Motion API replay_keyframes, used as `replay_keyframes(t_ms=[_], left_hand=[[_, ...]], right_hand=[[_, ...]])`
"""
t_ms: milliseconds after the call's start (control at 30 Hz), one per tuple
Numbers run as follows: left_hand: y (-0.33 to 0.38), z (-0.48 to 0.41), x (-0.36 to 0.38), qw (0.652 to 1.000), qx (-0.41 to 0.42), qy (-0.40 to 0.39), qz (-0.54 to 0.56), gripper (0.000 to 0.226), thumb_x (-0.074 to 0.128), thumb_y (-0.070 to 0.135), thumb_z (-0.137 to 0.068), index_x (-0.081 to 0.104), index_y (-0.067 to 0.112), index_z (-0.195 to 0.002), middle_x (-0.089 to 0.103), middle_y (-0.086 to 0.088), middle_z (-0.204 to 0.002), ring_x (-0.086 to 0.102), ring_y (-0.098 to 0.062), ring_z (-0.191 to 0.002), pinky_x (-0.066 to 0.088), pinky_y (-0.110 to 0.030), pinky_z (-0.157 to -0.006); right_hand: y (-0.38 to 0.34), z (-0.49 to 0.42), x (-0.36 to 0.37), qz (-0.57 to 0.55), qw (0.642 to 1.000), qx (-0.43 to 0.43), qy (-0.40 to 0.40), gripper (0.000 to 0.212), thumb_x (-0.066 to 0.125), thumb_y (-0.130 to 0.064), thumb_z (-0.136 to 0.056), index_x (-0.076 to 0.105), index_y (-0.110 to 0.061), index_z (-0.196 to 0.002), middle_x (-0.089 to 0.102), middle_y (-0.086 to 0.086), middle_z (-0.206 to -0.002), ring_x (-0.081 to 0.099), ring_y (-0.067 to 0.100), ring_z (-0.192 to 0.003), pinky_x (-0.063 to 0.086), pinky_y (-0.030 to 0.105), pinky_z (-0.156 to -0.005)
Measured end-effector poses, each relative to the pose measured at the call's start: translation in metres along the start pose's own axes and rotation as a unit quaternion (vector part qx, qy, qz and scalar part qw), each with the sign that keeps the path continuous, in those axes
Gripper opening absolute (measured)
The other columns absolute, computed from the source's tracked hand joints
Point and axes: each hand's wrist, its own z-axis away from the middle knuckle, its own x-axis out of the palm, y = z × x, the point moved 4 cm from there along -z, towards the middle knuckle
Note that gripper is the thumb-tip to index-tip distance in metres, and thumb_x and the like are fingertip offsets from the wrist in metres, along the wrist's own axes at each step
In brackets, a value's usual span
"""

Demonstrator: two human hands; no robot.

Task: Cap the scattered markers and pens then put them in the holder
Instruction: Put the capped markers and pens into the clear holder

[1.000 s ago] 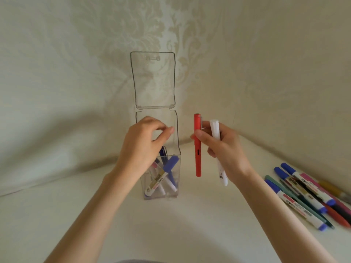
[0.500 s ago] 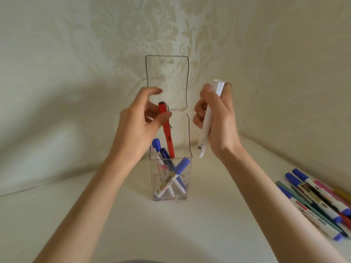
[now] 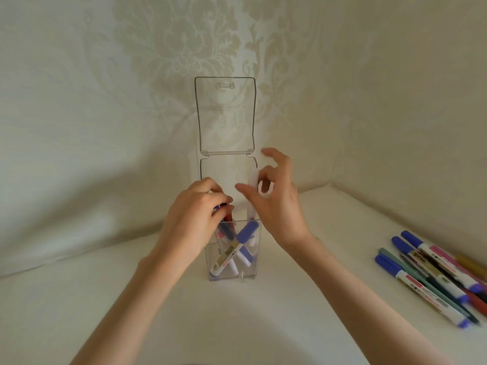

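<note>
The red pen (image 3: 228, 216) is gripped by the left hand (image 3: 196, 219) inside the holder (image 3: 257, 256) rim. The white pen (image 3: 253, 198) is loosely pinched by the right hand (image 3: 274, 204), fingers spread. Bare table (image 3: 303, 299) is seen beside.

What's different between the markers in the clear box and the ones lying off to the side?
The markers in the clear holder stand tilted, leaning against each other and the walls; the loose markers lie flat on the white surface. The first group sits between both hands, left hand touching it; the second lies untouched at right. Both groups include white-bodied markers with blue caps.
</note>
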Motion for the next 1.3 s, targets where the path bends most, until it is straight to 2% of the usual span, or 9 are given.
replay_keyframes(t_ms=[133, 233, 333, 467, 567, 767, 900, 1067, 1300], left_hand=[[-0.004, 0.003, 0.0, 1.0, 0.013, -0.013, -0.017, 0.018, 0.063, 0.024, -0.08, 0.072, 0.015, -0.068, 0.049, 0.006, -0.056, 0.044, -0.014, -0.057, 0.026, -0.018, -0.049], [-0.006, 0.003, 0.0, 0.999, 0.006, -0.02, -0.027, 0.014, 0.065, 0.021, -0.082, 0.073, 0.013, -0.074, 0.056, 0.003, -0.06, 0.053, -0.023, -0.061, 0.036, -0.027, -0.053], [0.002, 0.008, -0.005, 0.997, -0.008, 0.074, -0.003, 0.016, 0.068, 0.011, -0.08, 0.07, 0.005, -0.095, 0.063, -0.009, -0.088, 0.058, -0.028, -0.071, 0.047, -0.037, -0.064], [0.058, 0.017, -0.005, 0.978, 0.037, 0.171, 0.11, 0.013, 0.06, 0.013, -0.085, 0.066, 0.005, -0.093, 0.056, -0.006, -0.086, 0.046, -0.014, -0.058, 0.039, -0.017, -0.06], [0.107, 0.025, 0.04, 0.977, 0.068, 0.06, 0.192, 0.012, 0.056, 0.02, -0.086, 0.063, 0.011, -0.087, 0.058, 0.002, -0.081, 0.052, -0.013, -0.057, 0.046, -0.024, -0.057], [0.161, 0.029, 0.16, 0.944, -0.165, -0.247, 0.141, 0.031, 0.044, 0.042, -0.091, 0.06, 0.018, -0.08, 0.065, -0.001, -0.09, 0.061, -0.022, -0.082, 0.044, -0.029, -0.068], [0.2, 0.026, 0.202, 0.94, -0.167, -0.282, 0.097, 0.045, 0.037, 0.048, -0.093, 0.058, 0.01, -0.104, 0.055, -0.007, -0.111, 0.051, -0.026, -0.104, 0.041, -0.036, -0.081], [0.227, 0.017, 0.233, 0.94, -0.194, -0.279, 0.034, 0.06, 0.038, 0.057, -0.089, 0.045, 0.005, -0.118, 0.046, -0.012, -0.123, 0.042, -0.028, -0.113, 0.034, -0.037, -0.089], [0.217, -0.002, 0.252, 0.915, -0.227, -0.329, 0.065, 0.07, 0.054, 0.059, -0.08, 0.04, 0.006, -0.123, 0.042, -0.012, -0.128, 0.04, -0.028, -0.118, 0.034, -0.036, -0.092]], right_hand=[[0.002, 0.011, 0.001, 0.154, 0.981, -0.117, 0.006, 0.019, 0.064, -0.027, -0.084, 0.058, -0.01, -0.087, 0.062, 0.004, -0.071, 0.053, 0.023, -0.069, 0.048, 0.041, -0.062], [0.005, 0.018, -0.001, 0.161, 0.974, -0.157, -0.002, 0.036, 0.049, -0.035, -0.091, 0.07, -0.012, -0.074, 0.067, 0.0, -0.088, 0.048, 0.021, -0.083, 0.043, 0.039, -0.072], [0.005, 0.023, -0.013, 0.142, 0.982, -0.121, -0.034, 0.041, 0.041, -0.04, -0.093, 0.074, -0.018, -0.084, 0.061, -0.001, -0.113, 0.041, 0.017, -0.102, 0.039, 0.033, -0.086], [0.024, 0.038, -0.047, 0.141, 0.987, -0.065, -0.026, 0.029, 0.048, -0.028, -0.091, 0.064, -0.013, -0.11, 0.056, 0.005, -0.117, 0.045, 0.017, -0.106, 0.037, 0.026, -0.092], [0.057, 0.055, -0.092, 0.198, 0.977, 0.08, -0.007, 0.022, 0.051, -0.017, -0.091, 0.061, -0.014, -0.111, 0.055, 0.002, -0.114, 0.046, 0.018, -0.107, 0.04, 0.03, -0.09], [0.113, 0.095, -0.213, 0.364, 0.879, 0.307, 0.026, 0.021, 0.051, -0.007, -0.089, 0.063, -0.01, -0.106, 0.06, 0.007, -0.111, 0.054, 0.02, -0.093, 0.042, 0.029, -0.077], [0.132, 0.112, -0.244, 0.369, 0.854, 0.365, -0.026, 0.015, 0.056, -0.016, -0.09, 0.065, -0.012, -0.102, 0.065, 0.004, -0.094, 0.056, 0.015, -0.069, 0.047, 0.028, -0.062], [0.148, 0.113, -0.235, 0.48, 0.811, 0.319, -0.1, 0.009, 0.054, -0.018, -0.091, 0.059, -0.016, -0.084, 0.062, 0.006, -0.083, 0.059, 0.02, -0.067, 0.051, 0.032, -0.06], [0.158, 0.109, -0.225, 0.46, 0.805, 0.341, -0.151, 0.009, 0.052, -0.017, -0.09, 0.056, -0.013, -0.097, 0.062, 0.004, -0.09, 0.057, 0.018, -0.073, 0.046, 0.025, -0.062]])
